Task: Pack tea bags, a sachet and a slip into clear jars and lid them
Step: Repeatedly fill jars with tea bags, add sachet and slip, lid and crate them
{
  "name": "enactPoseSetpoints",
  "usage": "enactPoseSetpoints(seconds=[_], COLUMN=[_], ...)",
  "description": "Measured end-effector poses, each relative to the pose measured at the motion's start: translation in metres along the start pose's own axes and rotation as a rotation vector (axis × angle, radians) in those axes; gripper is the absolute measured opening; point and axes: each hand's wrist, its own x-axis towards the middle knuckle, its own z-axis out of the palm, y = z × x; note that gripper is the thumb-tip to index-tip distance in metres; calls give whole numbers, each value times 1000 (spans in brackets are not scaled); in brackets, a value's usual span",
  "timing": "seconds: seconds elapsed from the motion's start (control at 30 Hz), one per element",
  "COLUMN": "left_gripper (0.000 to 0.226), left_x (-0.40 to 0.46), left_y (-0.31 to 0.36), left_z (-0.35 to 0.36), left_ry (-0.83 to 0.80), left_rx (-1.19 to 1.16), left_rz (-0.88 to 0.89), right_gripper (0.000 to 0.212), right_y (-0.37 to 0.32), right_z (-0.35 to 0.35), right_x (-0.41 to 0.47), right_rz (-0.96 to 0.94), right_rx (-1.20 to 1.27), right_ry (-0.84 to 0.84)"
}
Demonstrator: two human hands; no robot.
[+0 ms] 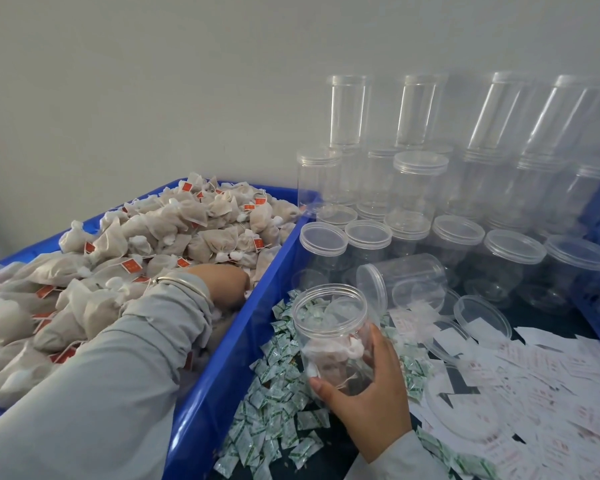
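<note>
1. The right hand (pixel 364 386) grips an open, lidless clear plastic jar (pixel 333 337): the thumb curls across its lower front and the fingers wrap round its right side, one fingertip showing at the wall.
2. That jar is held tilted, mouth towards the upper left, just above the sachets. A few pale mesh tea bags lie inside it, near its bottom.
3. The left hand (pixel 222 285) reaches down into the heap of beige mesh tea bags with red tags (pixel 160 237). Its fingers are buried among the bags, so whether they are spread or pinching a bag cannot be told.
4. A silver bangle (pixel 184 284) sits on the left wrist, above a pale grey sleeve (pixel 101 375).
5. The tea bags fill a blue plastic crate (pixel 222 358) on the left.
6. Small green-and-white sachets (pixel 274 410) are strewn beside the crate, under and around the held jar.
7. White paper slips with red print (pixel 534 393) are scattered to the right, with loose clear lids (pixel 482 317) lying on them.
8. Behind, lidded empty clear jars (pixel 420 188) stand stacked in rows against the wall; one lidded jar (pixel 406 282) lies on its side.
</note>
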Motion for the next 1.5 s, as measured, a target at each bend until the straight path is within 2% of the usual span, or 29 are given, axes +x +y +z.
enactPoseSetpoints(seconds=[0.17,0.23,0.3,0.4,0.5,0.63,0.7,0.73,0.8,0.87,0.93,1.03,1.23,1.4,1.5], left_gripper=[39,27,8,31,19,15,14,15,16,16,18,16,14,13,20], left_x=[-21,-24,-23,-18,-10,-10,-17,-22,-34,-44,-48,-49,-49,-50,-51], left_y=[-9,-12,-16,-20,-25,-22,-12,-6,7,16,24,35,43,43,42], left_z=[-12,-14,-15,-16,-17,-25,-32,-34,-38,-39,-38,-31,-25,-24,-27], left_ry=[-20,-21,63,169,306,608,644,618,463,296,170,73,25,28,-11], left_rx=[56,49,19,-65,-107,-416,-759,-1004,-1440,-1639,-1619,-1446,-1247,-1275,-1390], left_rz=[-93,-146,-170,-224,-271,-239,-168,-119,18,197,313,367,403,423,471], right_gripper=[94,94,94,97,97,96,96,95,94,97,100,102,102,111,105], right_y=[1,1,0,2,5,5,4,4,2,2,1,-1,-4,-3,-2], right_z=[1,1,1,1,0,0,0,0,0,0,0,-1,-1,-2,-1], right_x=[0,0,0,0,0,0,0,0,0,1,1,1,2,1,1], right_rz=[-3,-10,-10,-14,-18,-2,-5,-9,-8,2,13,21,30,57,68], right_rx=[2,-8,-6,-1,-2,18,11,9,6,5,-1,-10,-31,-38,-5], right_ry=[-1,2,0,-9,-15,-16,-9,-5,-1,-2,2,8,3,-19,-11])
